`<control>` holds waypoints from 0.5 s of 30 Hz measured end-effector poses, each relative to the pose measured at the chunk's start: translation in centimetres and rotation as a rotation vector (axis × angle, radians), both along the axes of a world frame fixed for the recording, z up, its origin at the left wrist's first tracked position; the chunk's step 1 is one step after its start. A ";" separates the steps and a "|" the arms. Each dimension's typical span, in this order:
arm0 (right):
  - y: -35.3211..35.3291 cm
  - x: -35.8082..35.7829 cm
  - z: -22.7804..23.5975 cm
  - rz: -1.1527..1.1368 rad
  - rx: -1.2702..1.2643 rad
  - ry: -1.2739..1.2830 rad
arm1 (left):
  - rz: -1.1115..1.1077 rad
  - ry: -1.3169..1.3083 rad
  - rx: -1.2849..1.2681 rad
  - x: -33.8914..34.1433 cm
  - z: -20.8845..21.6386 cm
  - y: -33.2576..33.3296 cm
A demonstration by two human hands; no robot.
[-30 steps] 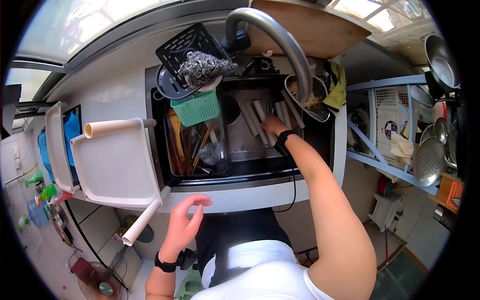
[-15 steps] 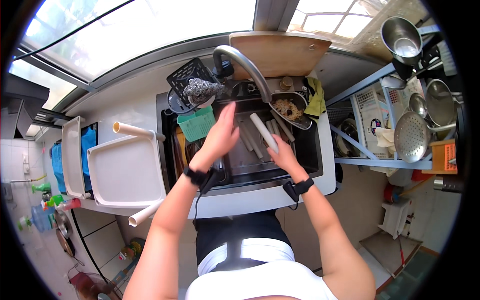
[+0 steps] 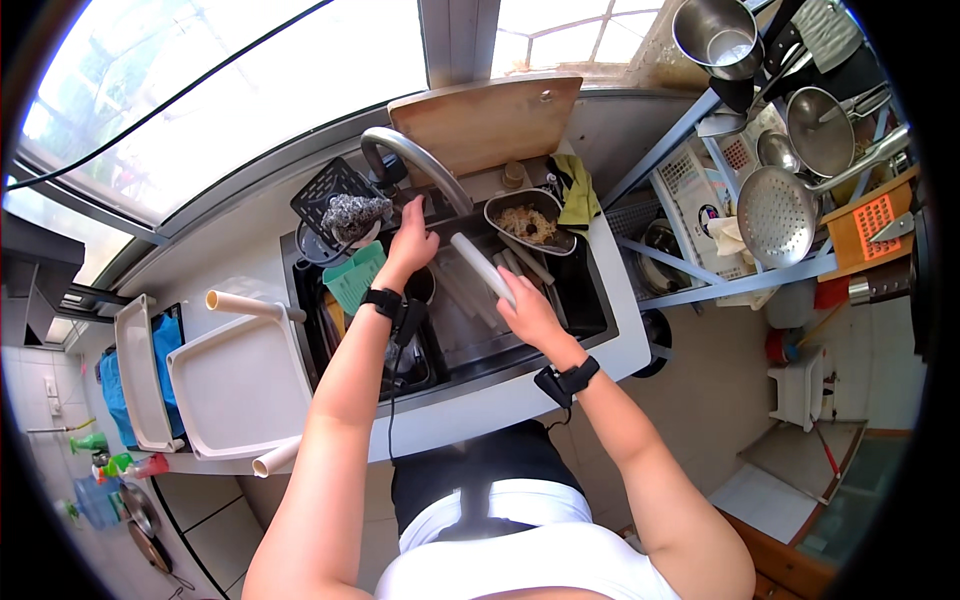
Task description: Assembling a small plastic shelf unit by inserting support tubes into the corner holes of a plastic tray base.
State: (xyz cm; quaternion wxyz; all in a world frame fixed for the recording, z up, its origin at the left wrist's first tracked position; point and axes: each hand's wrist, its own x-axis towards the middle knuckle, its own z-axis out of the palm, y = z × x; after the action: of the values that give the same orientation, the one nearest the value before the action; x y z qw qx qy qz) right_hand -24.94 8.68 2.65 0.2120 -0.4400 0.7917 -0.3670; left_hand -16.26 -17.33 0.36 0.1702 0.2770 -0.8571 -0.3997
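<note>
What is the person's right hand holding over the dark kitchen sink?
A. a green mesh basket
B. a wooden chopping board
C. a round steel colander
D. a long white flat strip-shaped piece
D: the right hand grips one end of a long white flat strip-shaped piece above the dark kitchen sink, while the left hand reaches toward the curved metal tap.

A second ago the left hand (image 3: 412, 240) hangs low in front of the sink (image 3: 600, 300); now it is stretched far out to the tap (image 3: 415, 165). The right hand (image 3: 530, 315), earlier deep among the dishes, now holds a long white piece (image 3: 482, 268) raised above the basin.
</note>
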 end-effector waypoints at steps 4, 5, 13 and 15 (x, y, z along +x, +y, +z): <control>-0.1 0.1 -0.1 -0.005 0.033 0.005 | -0.019 -0.019 0.029 0.1 -0.2 1.2; -0.2 0.2 -0.1 0.000 0.040 0.000 | -0.020 -0.021 0.016 0.3 -0.2 1.3; -1.1 -0.1 0.0 -0.003 -0.032 -0.056 | 0.182 0.044 -0.075 1.8 -0.6 5.7; -1.1 -0.4 -0.1 -0.012 -0.070 -0.061 | 0.030 0.000 -0.148 2.3 -0.7 6.4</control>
State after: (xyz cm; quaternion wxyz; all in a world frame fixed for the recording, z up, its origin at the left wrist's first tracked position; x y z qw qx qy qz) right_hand -25.29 7.61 2.58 0.2183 -0.4311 0.7742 -0.4088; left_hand -13.99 -10.95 -0.38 0.1960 0.2764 -0.8802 -0.3324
